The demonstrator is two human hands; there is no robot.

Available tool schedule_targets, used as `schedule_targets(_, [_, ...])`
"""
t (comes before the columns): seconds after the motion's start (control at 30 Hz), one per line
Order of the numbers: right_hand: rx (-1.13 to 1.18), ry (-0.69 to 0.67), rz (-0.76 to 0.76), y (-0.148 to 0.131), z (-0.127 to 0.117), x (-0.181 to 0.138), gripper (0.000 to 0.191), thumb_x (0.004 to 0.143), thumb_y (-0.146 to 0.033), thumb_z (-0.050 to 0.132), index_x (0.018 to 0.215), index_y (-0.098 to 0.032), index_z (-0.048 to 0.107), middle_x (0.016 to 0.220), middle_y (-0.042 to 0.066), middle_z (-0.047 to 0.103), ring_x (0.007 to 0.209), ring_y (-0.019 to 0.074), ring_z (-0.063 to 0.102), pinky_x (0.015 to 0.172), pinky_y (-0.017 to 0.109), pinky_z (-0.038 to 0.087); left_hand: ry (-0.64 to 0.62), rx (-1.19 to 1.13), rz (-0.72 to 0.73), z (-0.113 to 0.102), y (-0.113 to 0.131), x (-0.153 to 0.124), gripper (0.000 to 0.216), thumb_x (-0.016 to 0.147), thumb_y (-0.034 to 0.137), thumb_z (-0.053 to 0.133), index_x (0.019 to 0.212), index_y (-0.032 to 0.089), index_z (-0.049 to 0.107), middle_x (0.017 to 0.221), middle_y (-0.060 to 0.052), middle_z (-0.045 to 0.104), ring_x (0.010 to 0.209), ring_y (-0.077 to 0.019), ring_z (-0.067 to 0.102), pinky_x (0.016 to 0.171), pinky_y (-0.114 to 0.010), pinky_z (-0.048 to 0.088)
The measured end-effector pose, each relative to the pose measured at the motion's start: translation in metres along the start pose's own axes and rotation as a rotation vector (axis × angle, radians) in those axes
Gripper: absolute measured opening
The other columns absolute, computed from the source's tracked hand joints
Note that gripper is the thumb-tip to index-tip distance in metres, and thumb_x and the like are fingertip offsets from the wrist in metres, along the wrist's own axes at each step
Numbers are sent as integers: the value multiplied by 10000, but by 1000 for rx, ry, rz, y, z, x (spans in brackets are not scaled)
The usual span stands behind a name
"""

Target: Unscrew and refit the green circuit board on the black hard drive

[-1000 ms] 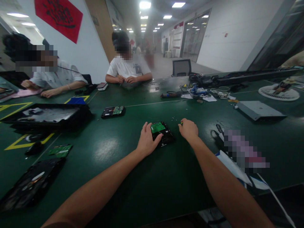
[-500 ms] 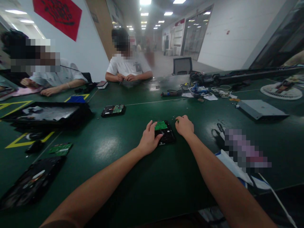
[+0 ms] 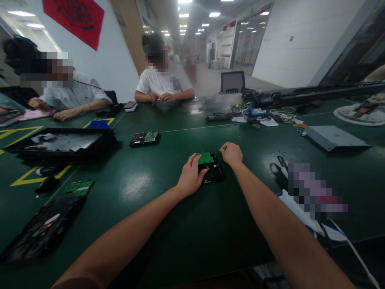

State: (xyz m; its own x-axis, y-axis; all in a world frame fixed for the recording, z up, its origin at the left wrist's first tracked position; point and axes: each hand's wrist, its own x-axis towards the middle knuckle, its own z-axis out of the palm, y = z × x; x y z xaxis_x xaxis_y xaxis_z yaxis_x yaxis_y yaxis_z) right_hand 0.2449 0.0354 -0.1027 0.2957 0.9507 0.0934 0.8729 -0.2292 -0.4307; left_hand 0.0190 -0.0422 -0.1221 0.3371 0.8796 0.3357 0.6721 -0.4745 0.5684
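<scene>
A black hard drive [image 3: 214, 171] with a green circuit board [image 3: 205, 157] on its upper face lies flat on the table in front of me. My left hand [image 3: 191, 175] grips it from the left, thumb across its face and fingers over the far left edge. Just beyond the drive's right side, my right hand [image 3: 232, 153] is closed, fingertips pinched together. A small greenish bit shows at those fingertips; the rest is hidden, so its kind is unclear. The right hand is apart from the drive.
Another hard drive [image 3: 144, 139] lies further back. At left are a black tray [image 3: 104, 146], a loose circuit board [image 3: 78, 187] and a black drive casing [image 3: 45, 228]. Scissors [image 3: 282, 161] and a grey metal box [image 3: 337, 138] sit right. Two people [image 3: 164, 86] sit across the table.
My right hand has shifted slightly up and left, away from the near side of the drive. My left hand keeps its grip on the hard drive.
</scene>
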Motion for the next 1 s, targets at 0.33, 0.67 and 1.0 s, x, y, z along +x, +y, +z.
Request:
schedule_targets(0.33, [-41, -49, -96, 3, 4, 12, 124, 949, -352, 659, 985, -296, 763, 1072, 54, 753, 965, 255, 690, 801, 352, 499, -2, 33, 18, 1, -3, 1, 565, 977, 347, 576, 1487, 171, 409, 1547, -203, 434, 1451, -344, 444, 1178, -564, 404])
schedule_targets(0.67, [-121, -59, -103, 2, 0, 4, 248, 1024, -358, 548, 1125, -181, 688, 1161, 155, 691, 993, 262, 693, 845, 367, 506, -17, 32, 34, -3, -2, 4, 572, 974, 369, 575, 1481, 169, 400, 1526, -187, 454, 1441, -335, 443, 1189, -546, 388])
schedule_targets(1.0, [-43, -49, 12, 17, -11, 24, 164, 946, -252, 628, 1057, -188, 730, 1052, 141, 740, 987, 265, 698, 841, 352, 501, -30, 15, 23, -6, -2, 3, 574, 980, 382, 567, 1487, 183, 388, 1539, -183, 444, 1431, -332, 453, 1174, -551, 393])
